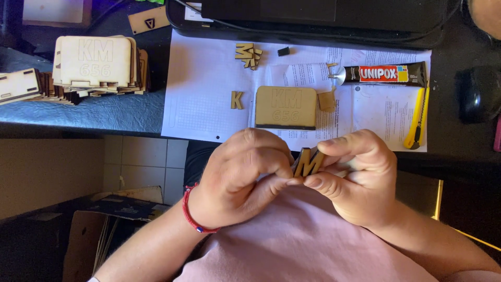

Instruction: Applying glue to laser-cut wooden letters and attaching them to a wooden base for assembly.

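Small wooden letter piece held between both hands above the lap, just short of the table edge.

Left hand (245, 177) and right hand (355, 175) both closed, fingers (334, 149) pinching the flat tan laser-cut wooden letter (309, 162) from either side. Risk noted: thin strokes liable to snap under a hard squeeze; a slip would likely drop the piece to the floor. On the white paper sheets (203, 89): rectangular tan wooden plaque with engraved characters (286, 107), loose single wooden letter (237, 100), small heap of cut letters (248, 55). Black glue tube with red and yellow label (386, 73) lying flat, upper right; yellow utility knife (417, 120) beside it. Stack of matching wooden plaques (96, 65) at left.
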